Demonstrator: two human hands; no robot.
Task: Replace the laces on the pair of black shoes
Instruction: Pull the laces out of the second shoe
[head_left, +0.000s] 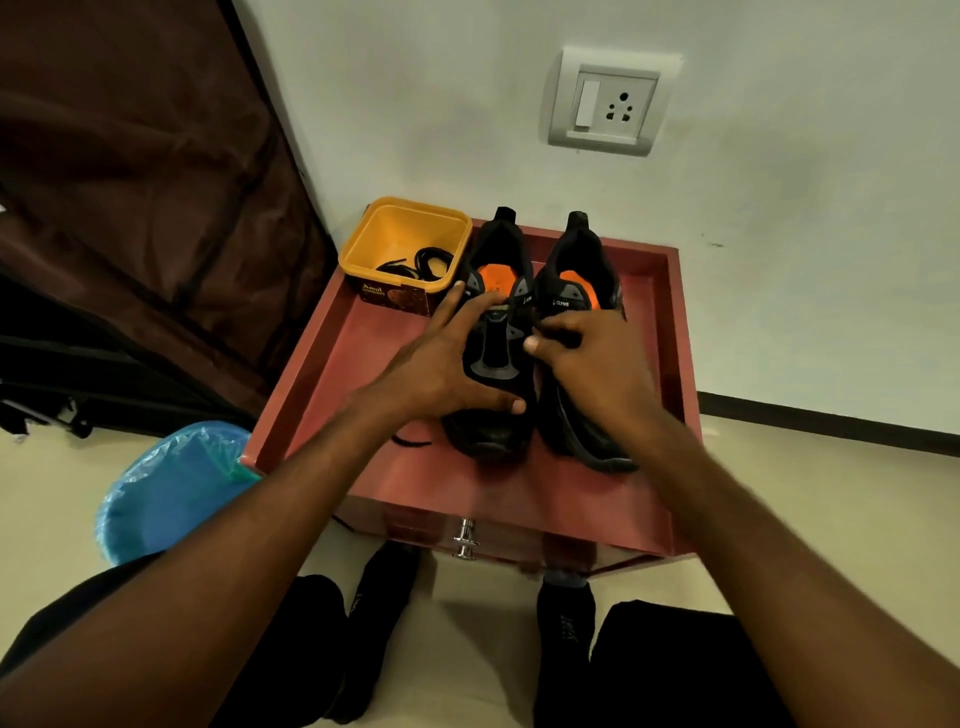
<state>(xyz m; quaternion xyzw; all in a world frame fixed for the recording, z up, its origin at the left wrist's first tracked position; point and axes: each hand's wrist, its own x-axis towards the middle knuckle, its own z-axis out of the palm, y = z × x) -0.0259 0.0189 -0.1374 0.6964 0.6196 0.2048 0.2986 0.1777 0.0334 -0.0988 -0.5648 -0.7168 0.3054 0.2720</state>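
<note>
Two black shoes with orange insoles stand side by side, toes toward me, on a red tray-topped table (363, 364). My left hand (441, 364) lies on the left shoe (496, 358), fingers stretched up to its tongue and thumb across the toe. My right hand (597, 364) curls its fingers over the lacing area of the right shoe (582, 436), thumb tip touching the left shoe's side. Whether it pinches a lace is hidden. A yellow tub (405, 228) at the back left holds black laces (421, 262). A loose black lace end (410, 441) lies by the left shoe's toe.
The table has raised red rims and a drawer knob (465, 540) at the front. A bin lined with a blue bag (171, 493) stands at its left. A dark brown fabric cover (130, 182) hangs farther left. On the wall behind is a socket (605, 101). My socked feet (379, 623) are below.
</note>
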